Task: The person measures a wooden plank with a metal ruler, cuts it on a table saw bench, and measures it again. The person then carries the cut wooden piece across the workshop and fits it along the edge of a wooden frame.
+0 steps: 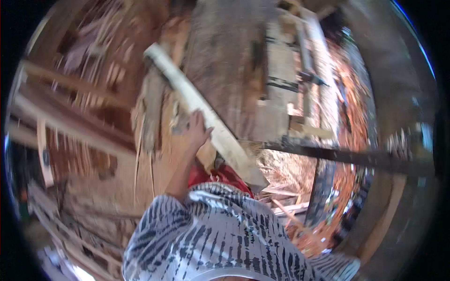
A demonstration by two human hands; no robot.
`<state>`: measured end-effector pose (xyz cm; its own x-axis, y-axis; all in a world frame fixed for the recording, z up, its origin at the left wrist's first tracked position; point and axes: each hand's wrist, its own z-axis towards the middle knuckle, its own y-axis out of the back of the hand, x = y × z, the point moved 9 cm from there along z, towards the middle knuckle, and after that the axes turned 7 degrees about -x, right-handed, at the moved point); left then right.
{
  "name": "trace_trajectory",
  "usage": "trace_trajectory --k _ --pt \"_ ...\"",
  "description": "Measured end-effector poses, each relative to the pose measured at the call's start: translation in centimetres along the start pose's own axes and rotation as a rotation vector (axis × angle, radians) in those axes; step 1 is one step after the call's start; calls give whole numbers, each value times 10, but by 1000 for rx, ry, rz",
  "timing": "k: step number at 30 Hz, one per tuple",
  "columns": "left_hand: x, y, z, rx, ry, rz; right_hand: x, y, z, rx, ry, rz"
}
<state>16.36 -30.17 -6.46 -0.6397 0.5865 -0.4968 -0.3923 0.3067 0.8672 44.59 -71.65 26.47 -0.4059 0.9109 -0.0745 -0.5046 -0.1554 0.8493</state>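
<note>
Left hand (198, 129) reaches out to a long pale board (199, 103), touching its left edge about midway along, the thumb set apart from the fingers and the hand partly spread rather than closed. Motion blur softens the fingertips, so whether any of them curl beneath the edge cannot be told. The right hand is out of sight; only the right sleeve (344, 268) shows, low at the right, so its state cannot be told.

The board slants from the upper left down toward the person's waist, its near end close to the red garment (220, 179) below the patterned shirt (234, 243). Its far part lies beside a wide brown plank surface (220, 51), and rough wood strips (153, 98) lie to its left. Right of the board, a dark beam (342, 155) runs across toward the frame's edge, with orange-brown shavings (349, 112) heaped above it and more scraps below. The round lens border cuts off the outer timbers, and smearing makes the small items among the shavings hard to name.
</note>
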Motion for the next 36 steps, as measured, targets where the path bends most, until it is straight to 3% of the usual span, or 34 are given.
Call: trace_trajectory --k 2,6,8,10,12,14,15,17,21,22,23,26,29,33,34,36 --pt "16 8 0 -51 -15 -74 47 -11 -52 46 22 137" --pt "48 48 22 -93 198 -7 104 -11 -161 245 -58 349" --pt "80 70 45 -342 326 -353 113 -8 -204 352 -134 406" --pt "139 74 90 -552 400 -347 121 -5 -225 424 -208 421" --pt "213 58 161 -579 617 -929 124 -6 -230 462 -287 412" --pt "235 93 214 -640 712 -973 125 -6 -228 480 -367 390" --pt "240 105 234 -630 714 -978 127 -4 -222 478 -402 379" --pt "232 101 280 -354 673 -1440 134 0 -211 466 -458 358" --pt "221 110 282 -191 641 -1228 157 11 -156 422 -491 365" --pt "243 86 289 -337 567 -1321 169 12 -135 412 -486 384" --pt "259 69 285 -347 575 -1326 180 11 -115 396 -473 401" --pt "300 52 242 -297 856 -1309 237 -2 -43 386 -379 511" --pt "291 84 209 -370 825 -1305 328 -41 19 454 -234 685" --pt "289 98 189 -414 910 -1331 521 -134 45 767 39 953" --pt "294 97 192 -444 881 -1365 573 -160 42 839 140 1093" --pt "298 106 197 -505 906 -1391 676 -174 62 635 592 1168"
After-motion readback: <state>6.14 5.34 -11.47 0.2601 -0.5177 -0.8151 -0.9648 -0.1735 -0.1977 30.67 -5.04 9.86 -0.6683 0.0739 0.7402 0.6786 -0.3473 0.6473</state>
